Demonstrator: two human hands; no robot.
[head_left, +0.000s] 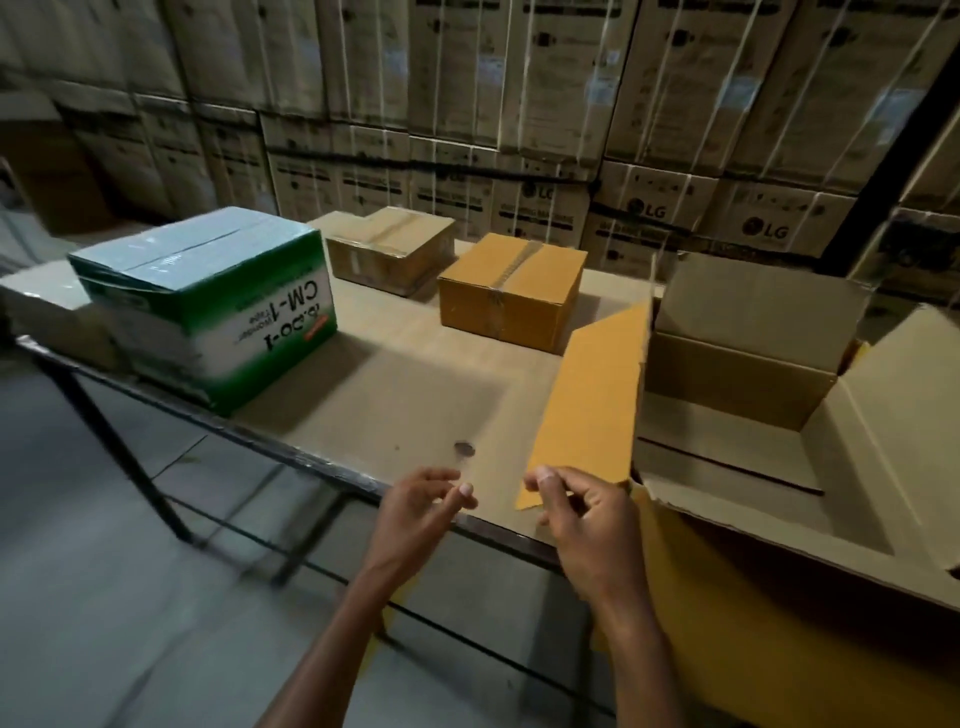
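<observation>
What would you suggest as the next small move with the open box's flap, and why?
Probably swing the flap up and inward over the box. The right hand pinches its near corner, the flap leans outward over the table, and the left hand is free beside it, holding nothing, so it could help guide the fold.

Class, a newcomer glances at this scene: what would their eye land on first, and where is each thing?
First, the open cardboard box at the right of the table. Its yellow flap is swung out leftward, the right-hand grip pinching its near corner and the left-hand grip empty beside it. Next, the green-and-white box at the table's left end, its CM-1 print upside down. Behind stands a wall of strapped LG cartons.
</observation>
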